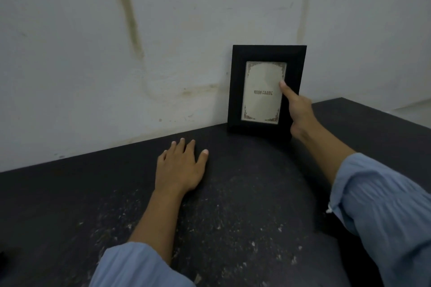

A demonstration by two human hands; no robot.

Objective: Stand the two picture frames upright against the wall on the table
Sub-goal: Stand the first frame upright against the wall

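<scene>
Black picture frame (265,91) stands upright on the dark table (233,205), its back against the white wall (116,53), with a pale card behind the glass. Right hand (297,109) grips the frame's right edge, thumb pressed on the front, the other fingers hidden behind it. Left hand (180,165) lies flat on the table nearby, fingers spread and holding nothing. Blue sleeves (384,212) cover both forearms.

Black picture frame (265,53) with cream insert stands upright against the wall (116,53)
</scene>
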